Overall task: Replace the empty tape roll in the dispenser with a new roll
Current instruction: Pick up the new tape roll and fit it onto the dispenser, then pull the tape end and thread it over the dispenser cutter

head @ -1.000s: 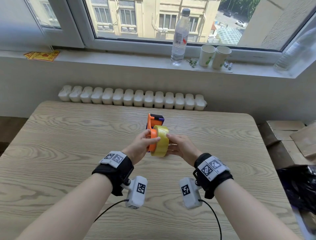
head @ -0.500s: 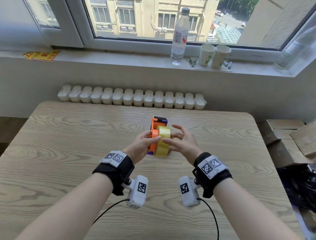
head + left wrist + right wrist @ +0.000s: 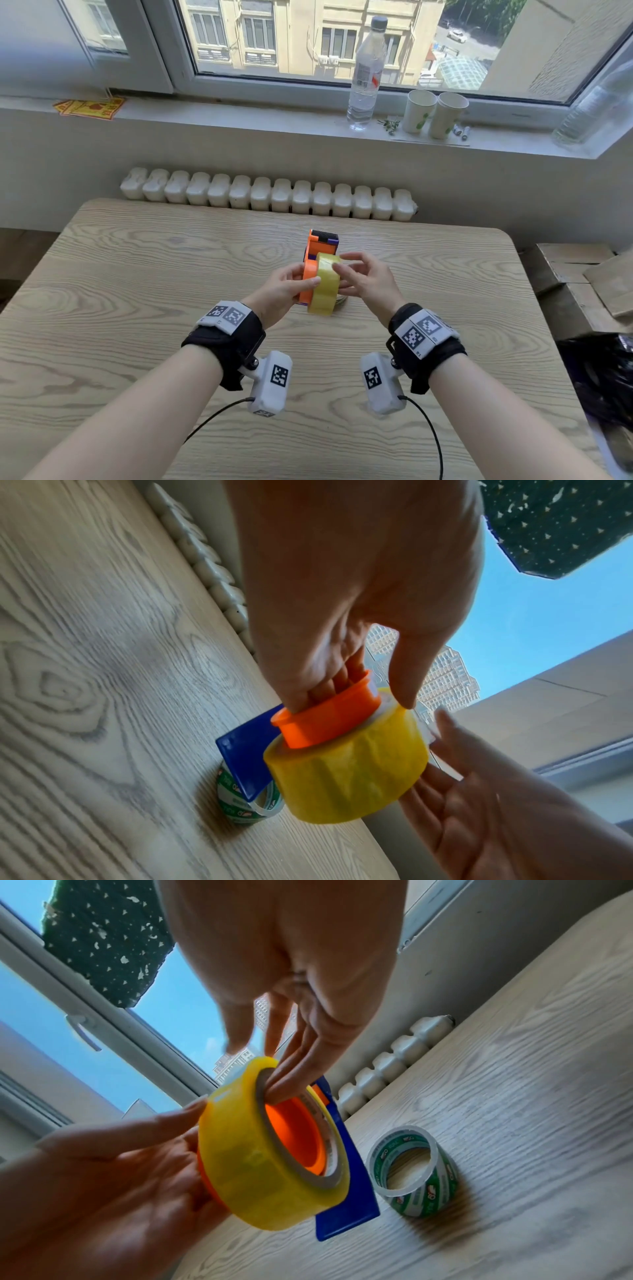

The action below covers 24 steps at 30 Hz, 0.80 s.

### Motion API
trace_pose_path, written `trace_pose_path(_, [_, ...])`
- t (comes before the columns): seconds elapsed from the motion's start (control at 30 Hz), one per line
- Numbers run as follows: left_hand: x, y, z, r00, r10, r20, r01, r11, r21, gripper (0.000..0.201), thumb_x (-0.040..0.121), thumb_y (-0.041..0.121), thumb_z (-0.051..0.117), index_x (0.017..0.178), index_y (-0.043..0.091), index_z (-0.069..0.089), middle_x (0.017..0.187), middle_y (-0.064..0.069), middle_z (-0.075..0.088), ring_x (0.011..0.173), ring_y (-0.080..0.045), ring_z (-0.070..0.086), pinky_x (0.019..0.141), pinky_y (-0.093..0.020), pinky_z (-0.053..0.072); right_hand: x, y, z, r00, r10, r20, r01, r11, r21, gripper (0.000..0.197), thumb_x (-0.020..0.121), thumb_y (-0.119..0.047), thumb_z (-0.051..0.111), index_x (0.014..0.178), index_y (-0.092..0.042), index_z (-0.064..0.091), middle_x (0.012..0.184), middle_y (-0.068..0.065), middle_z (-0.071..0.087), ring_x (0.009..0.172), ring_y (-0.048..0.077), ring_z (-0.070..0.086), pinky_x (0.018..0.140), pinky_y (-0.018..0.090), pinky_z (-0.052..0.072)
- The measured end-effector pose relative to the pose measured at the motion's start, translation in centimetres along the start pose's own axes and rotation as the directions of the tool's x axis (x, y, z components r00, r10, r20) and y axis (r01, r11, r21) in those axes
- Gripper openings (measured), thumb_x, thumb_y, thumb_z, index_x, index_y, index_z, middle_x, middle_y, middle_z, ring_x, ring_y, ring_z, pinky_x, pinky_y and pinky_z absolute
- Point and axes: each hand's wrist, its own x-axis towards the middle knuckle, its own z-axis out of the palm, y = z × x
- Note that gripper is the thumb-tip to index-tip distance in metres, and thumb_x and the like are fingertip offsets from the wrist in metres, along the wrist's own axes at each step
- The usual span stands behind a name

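The yellow tape roll (image 3: 274,1153) is seated on the orange dispenser (image 3: 310,274) hub, gripped by the left hand (image 3: 284,294) above the surface (image 3: 137,308), while the right hand (image 3: 366,284), fingers relaxed, touches its core; incomplete seating could let it slip off

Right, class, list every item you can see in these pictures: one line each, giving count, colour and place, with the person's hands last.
Tape dispenser: 1, orange and blue, held above the table.
New tape roll: 1, yellow, on the dispenser's orange hub.
Empty tape roll: 1, white and green, lying on the table beside the dispenser.
Table: 1, pale wood grain.
Radiator: 1, white, behind the table.
Water bottle: 1, clear, on the windowsill.
Paper cups: 2, white, on the windowsill.
Leaflets: yellow and red, sill's left end.
Cardboard boxes: brown, right of the table.
Left hand: grips the dispenser.
Right hand: fingers straight, touching the roll's side.
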Motion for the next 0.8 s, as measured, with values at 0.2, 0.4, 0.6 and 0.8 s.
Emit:
trace_pose_path(0.2, [0.4,-0.3,0.4,0.999,-0.002,-0.044,-0.001,0.997,-0.080,0.017,0.089,0.010,0.054,0.105,0.006,0.056,0.098,-0.013,0.062,0.084,-0.022,0.061,0.070,-0.027,0.050,0.1,1.0,0.9,0.999,-0.037,0.026,0.043,0.952,-0.302,0.079,0.051,-0.024,0.090,0.116,-0.012,0.047,0.101,0.001,0.061,0.092,0.013,0.061,0.074,0.021,0.051])
trace_pose_path(0.4, [1.4,-0.7,0.6,0.980,0.033,-0.196,-0.028,0.999,0.026,0.016,0.091,0.010,0.051,0.104,0.003,0.056,0.095,-0.014,0.061,0.080,-0.022,0.061,0.066,-0.028,0.055,0.5,1.3,0.7,0.988,-0.132,-0.078,0.084,0.890,-0.449,0.057,0.058,-0.020,0.086,0.106,-0.012,0.057,0.095,0.000,0.065,0.085,0.014,0.060,0.071,0.019,0.046])
trace_pose_path(0.6, [1.9,-0.6,-1.4,0.955,0.066,-0.290,-0.027,0.990,0.138,0.011,0.091,0.010,0.050,0.087,0.016,0.059,0.087,-0.008,0.060,0.081,-0.021,0.055,0.081,-0.042,0.047,0.6,1.2,-1.8,0.985,-0.108,-0.132,0.036,0.887,-0.459,0.054,0.061,-0.016,0.084,0.108,-0.012,0.057,0.095,0.001,0.063,0.085,0.014,0.059,0.074,0.024,0.047])
trace_pose_path(0.8, [2.2,0.1,-3.3,0.949,0.093,-0.300,-0.034,0.980,0.197,0.012,0.093,0.013,0.047,0.096,0.015,0.059,0.100,-0.012,0.058,0.093,-0.025,0.053,0.089,-0.046,0.044,0.4,0.9,-4.0,0.996,-0.075,-0.041,0.055,0.930,-0.362,0.051,0.063,0.004,0.075,0.110,-0.013,0.061,0.104,0.008,0.065,0.098,0.020,0.059,0.088,0.033,0.050])
